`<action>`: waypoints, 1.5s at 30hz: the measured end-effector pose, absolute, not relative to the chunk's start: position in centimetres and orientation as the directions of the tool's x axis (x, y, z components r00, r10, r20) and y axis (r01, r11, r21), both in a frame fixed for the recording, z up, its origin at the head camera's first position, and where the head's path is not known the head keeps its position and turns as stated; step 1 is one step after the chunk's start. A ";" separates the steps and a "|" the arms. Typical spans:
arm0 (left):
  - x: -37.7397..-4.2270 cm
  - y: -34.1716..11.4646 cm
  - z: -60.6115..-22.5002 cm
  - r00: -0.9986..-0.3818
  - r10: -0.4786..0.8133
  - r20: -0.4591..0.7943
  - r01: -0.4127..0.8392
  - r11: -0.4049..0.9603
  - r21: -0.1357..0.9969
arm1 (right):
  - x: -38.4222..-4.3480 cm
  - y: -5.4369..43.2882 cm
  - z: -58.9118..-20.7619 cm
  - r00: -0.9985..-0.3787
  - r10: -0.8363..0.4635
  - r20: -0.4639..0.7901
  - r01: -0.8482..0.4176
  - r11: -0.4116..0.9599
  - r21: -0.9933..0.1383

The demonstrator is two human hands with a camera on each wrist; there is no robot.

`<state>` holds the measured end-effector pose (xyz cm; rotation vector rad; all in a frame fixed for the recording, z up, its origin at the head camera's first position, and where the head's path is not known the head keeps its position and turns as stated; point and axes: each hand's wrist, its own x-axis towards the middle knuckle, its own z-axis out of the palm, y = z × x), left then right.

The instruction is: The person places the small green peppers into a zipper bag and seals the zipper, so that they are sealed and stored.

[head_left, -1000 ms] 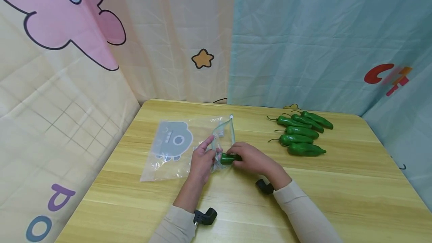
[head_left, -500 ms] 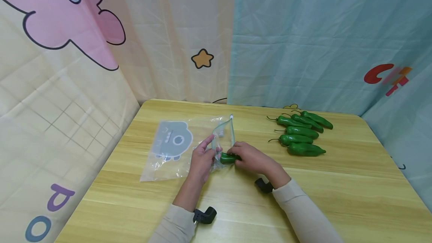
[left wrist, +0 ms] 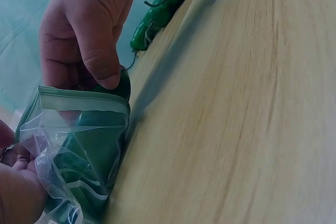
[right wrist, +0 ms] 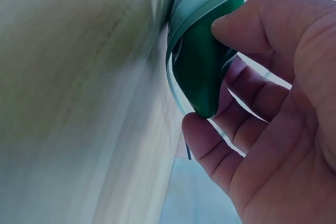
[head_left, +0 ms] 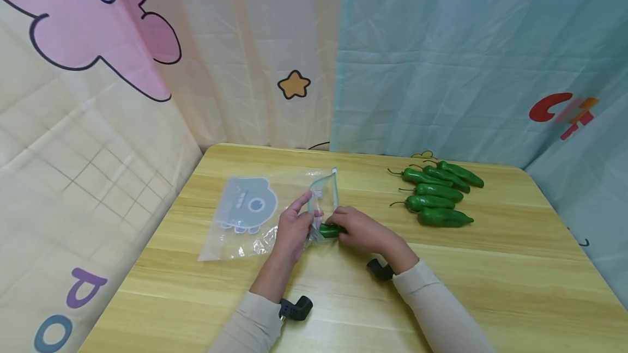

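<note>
A clear zip bag (head_left: 287,192) with a grey-blue cartoon print lies across the left half of the table, its mouth turned to the right. My left hand (head_left: 293,229) grips the bag at its mouth, index finger stretched along the opening. In my right hand (head_left: 367,231) is a long green pepper (head_left: 328,231), which enters the bag. The right wrist view shows thumb and fingers around the tapered end of the pepper (right wrist: 202,72), outside the greenish zip strip (right wrist: 210,1). Through the plastic in the left wrist view, the green body of the pepper (left wrist: 92,140) shows inside.
Several more green peppers (head_left: 432,204) lie in a loose column at the back right of the wooden table (head_left: 490,277), stems mostly to the left. Printed curtains (head_left: 417,70) hang behind the table and at both sides.
The right hand has pushed the pepper slightly left, a little deeper into the bag. The bag has slid a little to the left too. The other peppers stay put.
</note>
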<state>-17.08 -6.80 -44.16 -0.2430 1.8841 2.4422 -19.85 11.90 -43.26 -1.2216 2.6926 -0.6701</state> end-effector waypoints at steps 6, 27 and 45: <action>-17.1 -6.8 -44.0 -0.988 -0.050 -0.147 -0.130 -0.255 0.958 | -20.0 11.7 -43.4 -0.658 -0.747 0.095 -0.699 0.560 -0.444; -17.1 -7.1 -43.9 -0.990 -0.050 -0.129 -0.112 -0.250 0.962 | -20.2 11.4 -43.4 -0.597 -0.796 0.104 -0.734 0.489 -0.472; -17.2 -7.2 -44.4 -0.989 -0.050 -0.139 -0.122 -0.248 0.961 | -20.0 11.2 -43.5 -0.608 -0.789 0.088 -0.703 0.483 -0.522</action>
